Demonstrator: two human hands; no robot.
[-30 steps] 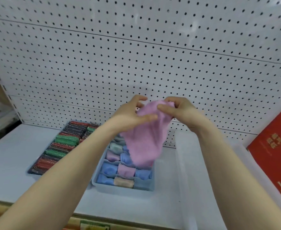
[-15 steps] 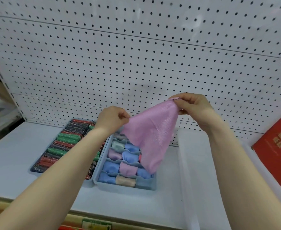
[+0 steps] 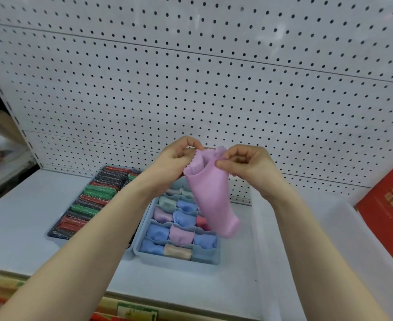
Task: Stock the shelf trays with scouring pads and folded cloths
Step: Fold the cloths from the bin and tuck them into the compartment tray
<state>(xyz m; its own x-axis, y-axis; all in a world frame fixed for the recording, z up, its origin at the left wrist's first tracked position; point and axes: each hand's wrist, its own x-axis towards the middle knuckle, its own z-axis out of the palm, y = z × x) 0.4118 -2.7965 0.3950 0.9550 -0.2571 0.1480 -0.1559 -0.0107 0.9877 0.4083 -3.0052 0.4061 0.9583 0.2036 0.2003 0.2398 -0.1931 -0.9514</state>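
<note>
Both hands held a pink cloth up in the air above the divided tray. The left hand pinched its top left edge between curled fingers and thumb; the right hand pinched the top right edge the same way, so the cloth hung down doubled lengthwise. The tray sat on the shelf near its front edge, its cells filled with folded cloths in blue, pink and beige. Just beside it, toward the left, a second tray held rows of scouring pads in red, green and black. A clear bin stood at the right, against a red box.
</note>
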